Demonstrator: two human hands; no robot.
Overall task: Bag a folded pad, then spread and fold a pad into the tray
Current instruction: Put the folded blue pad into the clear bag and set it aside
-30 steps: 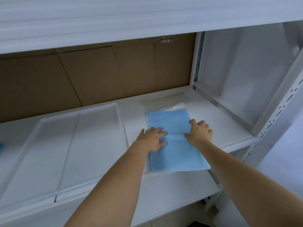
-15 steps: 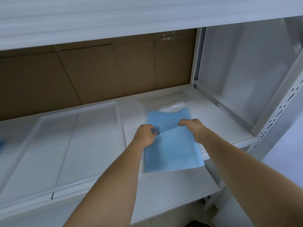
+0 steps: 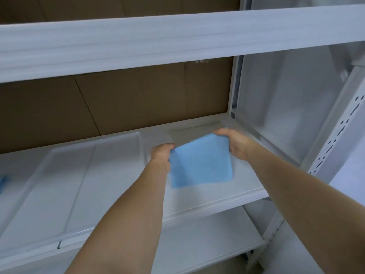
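From the head view, a folded blue pad [image 3: 200,161] is lifted off the white shelf [image 3: 243,184], tilted so that its far right corner sits highest. The left hand [image 3: 161,153] grips the pad's left upper corner with fingers curled round the edge; the right hand [image 3: 235,142] pinches the pad's far right corner, thumb on the near face and fingers wrapped behind. Both forearms reach in from the lower edge of the frame.

Left of the pad, a clear shallow tray [image 3: 79,175] lies flat on the same shelf (its near rim reaches the shelf's front edge). Behind the pad stands a brown cardboard backing [image 3: 118,103]. Above the pad runs a white upper shelf edge [image 3: 177,40]. Right of the pad rises a perforated white upright [image 3: 335,139].
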